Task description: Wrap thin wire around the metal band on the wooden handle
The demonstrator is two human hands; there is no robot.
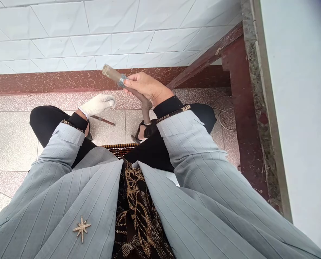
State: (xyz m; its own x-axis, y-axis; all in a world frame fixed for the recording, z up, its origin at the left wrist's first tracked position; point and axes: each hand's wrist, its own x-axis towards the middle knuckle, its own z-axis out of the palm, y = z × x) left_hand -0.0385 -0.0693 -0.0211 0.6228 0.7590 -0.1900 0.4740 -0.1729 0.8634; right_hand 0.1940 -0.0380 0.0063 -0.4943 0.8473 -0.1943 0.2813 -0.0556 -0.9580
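Note:
My right hand is bare and closed around a bent brown wooden stick. The stick's blunt, pale end points up and left, and its lower part curves down past my palm toward my foot. Grey metal wire is wound in a tight band round the stick, beside my right thumb. To the lower left, my left hand wears a white knit glove and is closed in a fist. A thin strand runs from the wire band down toward that fist; its end is hidden in the glove.
A slim tool with a reddish handle lies on the tiled floor between my feet. The woven seat edge shows under me. A dark red wooden frame stands close on the right, and white wall tiles rise ahead.

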